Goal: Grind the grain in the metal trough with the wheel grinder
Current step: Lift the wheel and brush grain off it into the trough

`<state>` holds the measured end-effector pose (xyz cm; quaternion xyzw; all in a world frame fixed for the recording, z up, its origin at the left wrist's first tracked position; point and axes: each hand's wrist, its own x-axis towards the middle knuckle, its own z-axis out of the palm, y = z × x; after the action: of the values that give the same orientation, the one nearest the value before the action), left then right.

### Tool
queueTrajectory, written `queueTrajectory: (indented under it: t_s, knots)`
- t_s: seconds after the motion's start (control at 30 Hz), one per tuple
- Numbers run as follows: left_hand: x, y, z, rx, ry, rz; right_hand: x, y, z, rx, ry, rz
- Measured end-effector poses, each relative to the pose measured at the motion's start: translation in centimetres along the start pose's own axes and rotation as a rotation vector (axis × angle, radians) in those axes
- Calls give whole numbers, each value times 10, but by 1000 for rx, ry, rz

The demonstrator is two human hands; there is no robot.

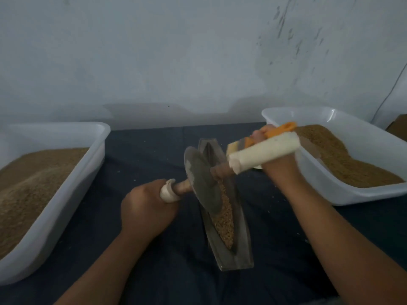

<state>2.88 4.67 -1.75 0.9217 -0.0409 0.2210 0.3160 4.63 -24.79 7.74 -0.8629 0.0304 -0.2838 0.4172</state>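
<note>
A boat-shaped metal trough [240, 256] lies on the dark cloth in the middle, with brown grain [224, 219] heaped along its groove. The grey wheel grinder [202, 183] stands tilted in the trough over the far part of the grain, on a wooden axle. My left hand [147, 210] grips the axle's left end by its pale knob. My right hand [279, 166] grips the white-wrapped right handle [264, 153], raised higher than the left, and also holds an orange-handled brush [282, 128] against it.
Two white plastic tubs flank the trough: the left tub [97, 148] and the right tub [361, 194] each hold brown ground material. A pale wall rises close behind. Dark blue cloth [154, 150] covers the surface, with a few stray specks.
</note>
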Motion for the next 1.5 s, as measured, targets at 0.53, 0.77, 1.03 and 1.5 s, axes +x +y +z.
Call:
queueTrajectory:
  t_s: [0.53, 0.77, 1.03, 1.5]
  knots:
    - [1, 13, 4, 88, -5, -150, -67, -22, -20, 115, -636, -22]
    - [0, 16, 2, 70, -17, -146, -48, -23, -16, 69, -557, -128]
    - [3, 15, 1, 70, -40, -161, -51, -24, -5, -71, -619, -152]
    - [4, 15, 0, 89, -29, -128, -46, -29, -13, 13, -684, -95]
